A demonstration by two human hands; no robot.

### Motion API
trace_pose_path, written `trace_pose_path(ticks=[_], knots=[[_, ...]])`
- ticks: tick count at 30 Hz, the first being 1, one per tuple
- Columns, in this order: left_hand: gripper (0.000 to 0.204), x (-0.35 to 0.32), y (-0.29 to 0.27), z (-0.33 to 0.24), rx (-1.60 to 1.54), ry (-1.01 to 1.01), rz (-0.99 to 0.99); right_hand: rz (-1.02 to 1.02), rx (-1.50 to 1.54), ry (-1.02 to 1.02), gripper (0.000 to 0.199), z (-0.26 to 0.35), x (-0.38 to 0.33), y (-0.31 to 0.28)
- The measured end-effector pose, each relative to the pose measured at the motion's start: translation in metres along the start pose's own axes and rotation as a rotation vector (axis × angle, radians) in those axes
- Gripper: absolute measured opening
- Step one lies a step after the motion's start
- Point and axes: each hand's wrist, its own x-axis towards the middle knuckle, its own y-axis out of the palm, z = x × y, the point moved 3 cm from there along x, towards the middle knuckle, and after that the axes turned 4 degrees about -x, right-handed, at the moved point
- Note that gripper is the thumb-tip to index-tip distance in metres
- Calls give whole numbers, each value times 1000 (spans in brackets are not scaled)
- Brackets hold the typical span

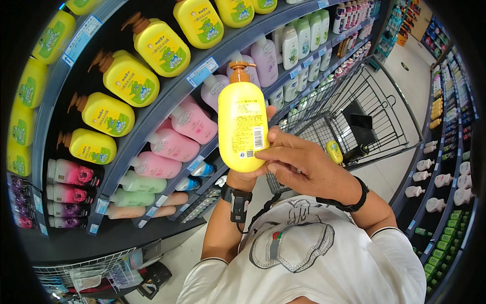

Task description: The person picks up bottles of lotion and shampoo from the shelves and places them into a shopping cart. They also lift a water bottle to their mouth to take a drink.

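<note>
A yellow pump bottle (pixel 242 129) with a brown pump head stands upright in front of my chest. Its back label, with small print and a barcode, faces me. My left hand (pixel 249 178) grips it from behind and below, mostly hidden by the bottle. My right hand (pixel 302 161) is open beside the bottle's lower right side, its index finger stretched out against the label near the barcode. Matching yellow pump bottles (pixel 162 48) line the shelf on the left.
A wire shopping cart (pixel 390 99) stands ahead to the right, a small yellow bottle (pixel 334 152) inside. Pink bottles (pixel 174 144) and lilac bottles (pixel 265 61) fill the lower left shelf. Another stocked shelf (pixel 430 205) runs along the right. A wire basket (pixel 66 273) sits at the lower left.
</note>
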Motion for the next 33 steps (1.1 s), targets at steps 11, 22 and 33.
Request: trace_pose_path(ticks=[11,22,33], knots=[[75,11,21,5,-230,-171,72,-21,36,-129,32,2,-4,-10],[79,20,16,6,-141,-157,14,-16,-11,-148,26,-12,1,-30],[78,50,58,-25,940,357,-388,-191,135,-26,51,-28,24,-66]])
